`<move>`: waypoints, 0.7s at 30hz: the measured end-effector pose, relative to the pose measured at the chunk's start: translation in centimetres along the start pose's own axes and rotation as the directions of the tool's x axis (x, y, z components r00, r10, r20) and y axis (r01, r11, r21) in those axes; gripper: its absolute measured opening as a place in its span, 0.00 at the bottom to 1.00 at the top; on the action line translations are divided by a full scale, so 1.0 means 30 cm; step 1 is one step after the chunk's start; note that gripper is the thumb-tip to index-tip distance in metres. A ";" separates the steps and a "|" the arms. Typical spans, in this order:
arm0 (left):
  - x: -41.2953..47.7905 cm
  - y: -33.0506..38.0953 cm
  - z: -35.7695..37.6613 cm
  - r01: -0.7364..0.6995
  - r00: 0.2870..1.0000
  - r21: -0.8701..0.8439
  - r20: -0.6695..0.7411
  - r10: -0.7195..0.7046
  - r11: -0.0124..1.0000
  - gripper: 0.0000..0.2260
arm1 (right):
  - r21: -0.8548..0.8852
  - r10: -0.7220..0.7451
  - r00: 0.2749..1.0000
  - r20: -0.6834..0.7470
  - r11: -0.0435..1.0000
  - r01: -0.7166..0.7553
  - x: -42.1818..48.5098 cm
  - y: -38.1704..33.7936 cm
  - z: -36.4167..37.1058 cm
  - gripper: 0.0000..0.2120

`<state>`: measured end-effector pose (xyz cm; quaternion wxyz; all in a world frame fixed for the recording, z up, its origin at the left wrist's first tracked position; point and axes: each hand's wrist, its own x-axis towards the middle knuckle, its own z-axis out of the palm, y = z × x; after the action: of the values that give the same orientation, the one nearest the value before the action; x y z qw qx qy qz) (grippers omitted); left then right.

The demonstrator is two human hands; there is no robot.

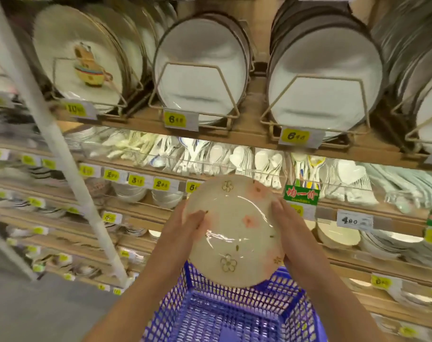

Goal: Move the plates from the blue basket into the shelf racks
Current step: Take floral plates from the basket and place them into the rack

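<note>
I hold a cream plate with pink and gold flower prints above the blue basket. My left hand grips its left rim and my right hand grips its right rim. The plate faces me, tilted. No plates show in the part of the basket that I can see. On the top shelf stand wire racks full of upright plates: one row with a cartoon print, two rows of white plates with dark rims.
A white shelf post slants down the left side. Below the racks a shelf holds white ceramic spoons, and lower shelves hold bowls. Yellow price tags line the shelf edges. Grey floor lies at lower left.
</note>
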<state>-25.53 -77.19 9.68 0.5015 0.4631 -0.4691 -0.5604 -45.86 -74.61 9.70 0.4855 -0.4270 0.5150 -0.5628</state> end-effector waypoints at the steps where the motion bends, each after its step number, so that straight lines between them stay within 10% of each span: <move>1: -0.015 0.013 -0.011 -0.021 0.999 -0.006 -0.037 0.021 1.000 0.12 | -0.005 -0.007 0.999 0.038 1.000 0.007 0.012 -0.013 0.012 0.13; 21: -0.556 0.151 -0.377 -0.125 0.692 0.000 -0.716 0.087 0.992 0.12 | -0.026 0.033 0.681 0.732 0.999 -0.020 -0.061 -0.015 0.585 0.14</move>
<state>-12.62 -61.53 13.48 0.6869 0.6038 -0.2497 -0.3181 -28.40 -75.69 12.03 0.6554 -0.6124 0.2890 -0.3344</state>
